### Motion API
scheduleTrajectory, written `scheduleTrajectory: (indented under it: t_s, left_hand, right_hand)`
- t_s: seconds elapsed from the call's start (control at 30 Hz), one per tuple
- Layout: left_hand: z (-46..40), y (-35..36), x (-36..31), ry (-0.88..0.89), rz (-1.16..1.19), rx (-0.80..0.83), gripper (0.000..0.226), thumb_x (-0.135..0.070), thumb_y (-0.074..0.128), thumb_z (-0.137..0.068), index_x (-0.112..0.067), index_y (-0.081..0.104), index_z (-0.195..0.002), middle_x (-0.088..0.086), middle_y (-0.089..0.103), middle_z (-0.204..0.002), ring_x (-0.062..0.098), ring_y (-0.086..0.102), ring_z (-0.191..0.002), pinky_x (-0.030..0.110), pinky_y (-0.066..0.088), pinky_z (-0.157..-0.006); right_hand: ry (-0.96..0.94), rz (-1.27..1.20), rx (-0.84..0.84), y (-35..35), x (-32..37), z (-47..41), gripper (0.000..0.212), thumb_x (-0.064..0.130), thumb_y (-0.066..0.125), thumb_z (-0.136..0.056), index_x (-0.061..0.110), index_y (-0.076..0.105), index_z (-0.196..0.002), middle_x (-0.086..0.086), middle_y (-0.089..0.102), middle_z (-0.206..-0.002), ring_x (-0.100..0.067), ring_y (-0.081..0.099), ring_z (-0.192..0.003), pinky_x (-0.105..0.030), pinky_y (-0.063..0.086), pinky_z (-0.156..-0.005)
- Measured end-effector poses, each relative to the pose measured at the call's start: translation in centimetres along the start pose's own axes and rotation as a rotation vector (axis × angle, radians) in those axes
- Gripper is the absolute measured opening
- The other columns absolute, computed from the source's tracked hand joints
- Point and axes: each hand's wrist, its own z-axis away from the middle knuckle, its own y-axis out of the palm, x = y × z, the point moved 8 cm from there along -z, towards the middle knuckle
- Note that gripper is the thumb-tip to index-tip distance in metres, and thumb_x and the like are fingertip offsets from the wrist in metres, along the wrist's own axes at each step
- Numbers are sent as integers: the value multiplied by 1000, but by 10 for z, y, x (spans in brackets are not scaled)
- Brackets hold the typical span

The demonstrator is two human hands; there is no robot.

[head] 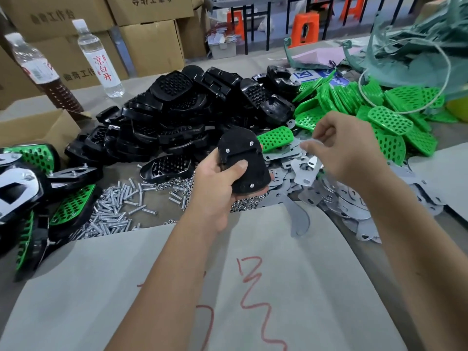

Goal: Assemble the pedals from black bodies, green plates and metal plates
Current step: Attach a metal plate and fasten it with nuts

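Note:
My left hand (217,183) grips a black pedal body (244,160) with its back up; three screw ends poke through it. To its right, my right hand (344,145) pinches a grey metal plate (307,160) that hangs just above the heap of metal plates (342,198). A pile of black bodies (182,110) lies behind my left hand. Green perforated plates (385,117) are heaped at the right, with one green plate (276,138) lying just behind the held body.
Loose screws (119,206) and small nuts (174,184) lie on the table at left centre. Finished pedals (33,193) are stacked at the far left. Two water bottles (98,59) and cardboard boxes (152,44) stand behind. Grey cardboard (228,287) with red writing covers the front.

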Motion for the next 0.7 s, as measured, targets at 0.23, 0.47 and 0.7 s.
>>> scheduleTrajectory:
  t_s: [0.23, 0.47, 0.7]
  left_hand:
    - [3, 3, 2, 22, -16, -75, 30, 7, 52, -103, -1, 63, -129, 24, 73, -122, 54, 72, -99, 50, 64, -67]
    - [0, -20, -8, 35, 23, -202, 34, 7, 48, -104, -2, 62, -133, 19, 74, -121, 53, 73, -100, 50, 64, -69]
    - [-1, -41, -6, -31, 21, -326, 22, 8, 57, -100, -6, 70, -110, 20, 77, -105, 51, 74, -96, 52, 65, -64]
  right_hand:
    - [-159, 343, 313, 27, 43, 21, 29, 52, 70, -93, 22, 71, -94, -6, 44, -110, -28, 40, -113, -35, 32, -88]
    - [-125, 415, 637, 58, 48, 43, 34, 51, 81, -84, 17, 80, -88, -5, 65, -96, -22, 40, -101, -31, 25, -84]
    - [111, -348, 242, 30, 37, 7, 17, 25, 84, -87, 14, 77, -76, -18, 70, -71, -18, 52, -59, -25, 41, -55]
